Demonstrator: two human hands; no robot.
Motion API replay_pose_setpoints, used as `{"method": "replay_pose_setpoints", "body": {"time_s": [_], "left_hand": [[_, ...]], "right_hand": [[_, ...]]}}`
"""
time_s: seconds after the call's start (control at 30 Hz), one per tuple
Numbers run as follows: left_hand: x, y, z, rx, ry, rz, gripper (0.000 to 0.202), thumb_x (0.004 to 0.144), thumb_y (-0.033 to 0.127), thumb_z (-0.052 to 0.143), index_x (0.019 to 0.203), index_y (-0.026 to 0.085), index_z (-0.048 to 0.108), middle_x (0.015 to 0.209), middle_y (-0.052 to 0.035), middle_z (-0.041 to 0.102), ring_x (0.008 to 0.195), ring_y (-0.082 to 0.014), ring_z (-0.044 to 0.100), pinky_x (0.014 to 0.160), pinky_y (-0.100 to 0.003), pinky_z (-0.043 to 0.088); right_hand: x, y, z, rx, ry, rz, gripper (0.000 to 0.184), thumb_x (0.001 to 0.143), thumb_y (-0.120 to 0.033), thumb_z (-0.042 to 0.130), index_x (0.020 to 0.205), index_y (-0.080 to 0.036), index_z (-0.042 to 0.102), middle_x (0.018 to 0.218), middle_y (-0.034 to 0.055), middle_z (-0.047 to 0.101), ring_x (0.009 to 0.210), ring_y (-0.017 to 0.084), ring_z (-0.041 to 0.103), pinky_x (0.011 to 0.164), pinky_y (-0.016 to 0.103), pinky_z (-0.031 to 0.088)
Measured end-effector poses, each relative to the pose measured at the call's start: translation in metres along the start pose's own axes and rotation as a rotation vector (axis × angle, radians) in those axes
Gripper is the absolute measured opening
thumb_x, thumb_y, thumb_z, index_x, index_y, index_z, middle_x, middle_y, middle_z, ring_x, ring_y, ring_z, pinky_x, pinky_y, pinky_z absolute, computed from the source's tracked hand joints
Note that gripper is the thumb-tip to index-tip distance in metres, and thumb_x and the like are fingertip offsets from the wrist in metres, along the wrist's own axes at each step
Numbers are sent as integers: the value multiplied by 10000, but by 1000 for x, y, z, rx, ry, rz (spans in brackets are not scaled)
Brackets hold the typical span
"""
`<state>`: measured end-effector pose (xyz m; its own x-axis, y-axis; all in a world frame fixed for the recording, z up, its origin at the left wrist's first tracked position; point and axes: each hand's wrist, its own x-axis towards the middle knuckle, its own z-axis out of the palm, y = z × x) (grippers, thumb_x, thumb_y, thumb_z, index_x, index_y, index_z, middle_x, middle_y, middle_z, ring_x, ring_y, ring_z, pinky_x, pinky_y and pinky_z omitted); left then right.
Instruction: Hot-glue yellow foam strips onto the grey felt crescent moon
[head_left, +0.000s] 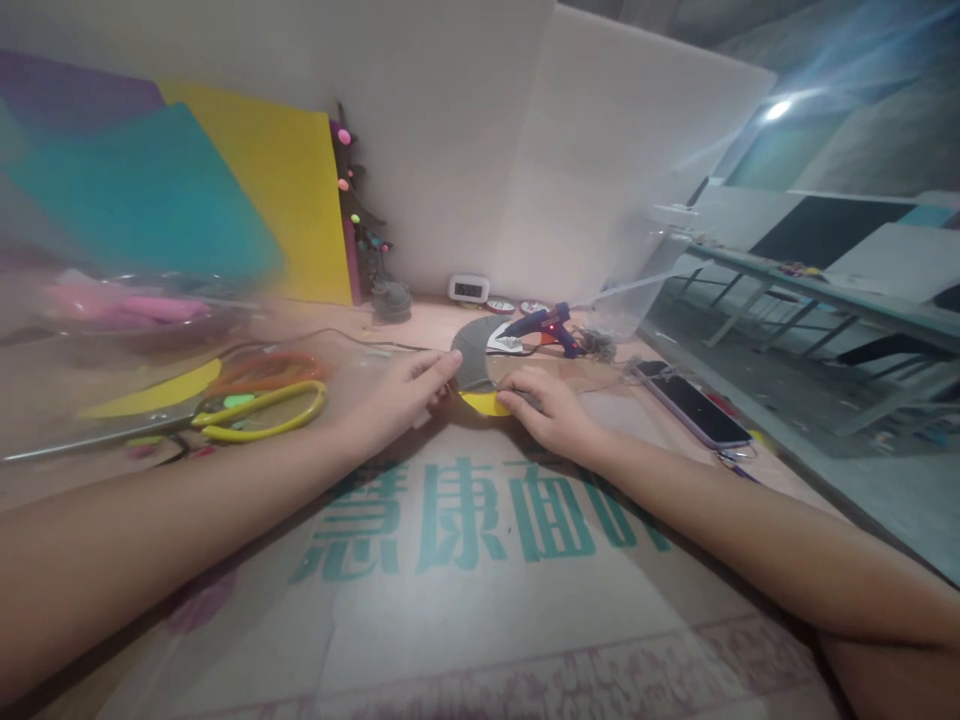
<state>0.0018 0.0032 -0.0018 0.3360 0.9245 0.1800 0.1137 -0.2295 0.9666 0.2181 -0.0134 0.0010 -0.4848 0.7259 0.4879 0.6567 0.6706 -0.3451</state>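
A person's left hand [411, 388] pinches the left edge of a gray curved piece [472, 358] over the table [426, 322]; the right hand [551, 408] grips its yellow near edge, the arc bending away toward a blue glue gun [538, 323].

Gray crescent piece [471, 362]: matte, C-shaped, open toward the right.
Yellow piece [482, 403]: bright, along the gray crescent piece's lower edge; right end meets the right fingers [523, 381].

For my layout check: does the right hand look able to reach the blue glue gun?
Probably yes: the blue glue gun lies just beyond the right hand, nothing visibly blocking, but that hand holds the grey-and-yellow piece.
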Motion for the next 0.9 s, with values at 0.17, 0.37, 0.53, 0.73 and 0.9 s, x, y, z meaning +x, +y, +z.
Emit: {"method": "replay_pose_setpoints", "body": {"time_s": [0.17,0.37,0.53,0.73,0.9], "left_hand": [[-2,5,-1,27,-9,-33,270,843,445,571,751,195,526,605,53,463,491,-83,384,447,-200,300],[-2,4,1,39,46,2,218,854,403,556,795,194,536,656,37,508,561,-98,442,483,-195,330],[0,2,3,0,137,21,162,862,337,550,829,180,533,636,35,515,577,-97,458,522,-191,350],[2,-1,3,-110,201,37,184,879,367,539,924,189,529,657,36,535,582,-94,485,539,-182,387],[0,-2,4,-162,241,-13,173,865,372,557,889,208,506,622,50,501,519,-87,440,486,-181,372]], "right_hand": [[-1,-1,0,12,3,25,193,927,-258,490,786,-182,598,768,29,630,758,166,550,732,288,396],[-1,0,-4,38,156,66,212,932,-277,491,782,-176,603,737,15,617,704,146,544,669,259,397],[-2,-2,-9,4,191,67,219,933,-293,496,800,-172,621,742,20,639,708,148,569,675,259,410],[3,-5,-25,19,275,82,193,919,-312,516,840,-175,627,781,21,656,738,145,589,697,253,419],[15,1,-64,242,-268,61,448,945,-485,404,763,-164,658,717,35,656,682,144,587,681,263,435]]}}
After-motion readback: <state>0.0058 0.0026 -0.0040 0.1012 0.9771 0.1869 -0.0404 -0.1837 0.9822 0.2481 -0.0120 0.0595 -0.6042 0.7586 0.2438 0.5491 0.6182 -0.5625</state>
